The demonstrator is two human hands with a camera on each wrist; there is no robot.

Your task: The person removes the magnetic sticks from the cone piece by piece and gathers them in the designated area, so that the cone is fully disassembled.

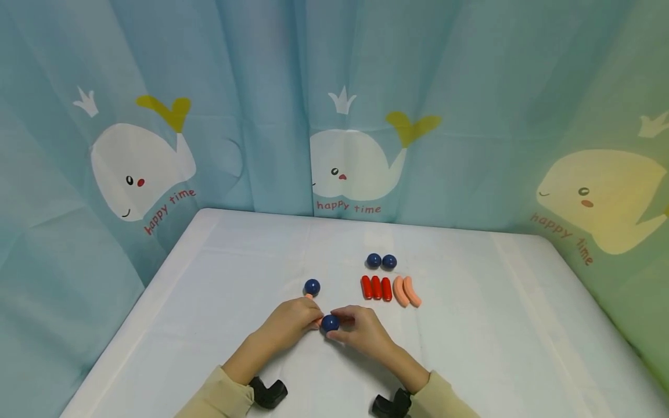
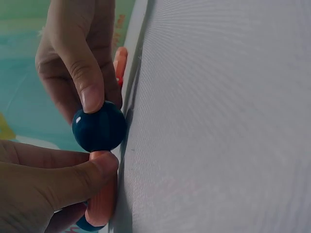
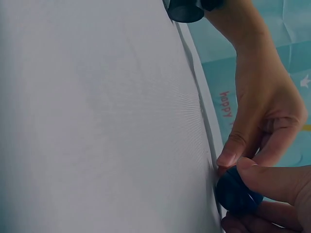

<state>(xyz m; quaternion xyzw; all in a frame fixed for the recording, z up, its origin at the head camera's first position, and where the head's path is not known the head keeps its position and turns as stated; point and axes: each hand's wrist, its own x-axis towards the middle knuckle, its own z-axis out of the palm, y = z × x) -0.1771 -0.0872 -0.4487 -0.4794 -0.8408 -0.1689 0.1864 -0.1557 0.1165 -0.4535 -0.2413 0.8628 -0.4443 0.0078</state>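
Observation:
My left hand (image 1: 294, 318) pinches a salmon-coloured curved rod (image 2: 102, 204) between thumb and fingers, and covers much of it in the head view. With thumb and fingertips, my right hand (image 1: 363, 330) holds a shiny dark blue ball (image 1: 330, 323) against the rod's near end. A second blue ball (image 1: 312, 287) lies just beyond the left hand, touching a short salmon-coloured end. Whether that end belongs to the same rod is hidden by the fingers. In the left wrist view, part of a blue ball (image 2: 91, 225) shows behind the rod.
Behind and right of the hands, two blue balls (image 1: 381, 261) sit side by side on the white table (image 1: 486, 325). In front of them lie three red rods (image 1: 376, 288) and two curved salmon rods (image 1: 407, 291). A whale-print curtain (image 1: 272, 116) borders the table.

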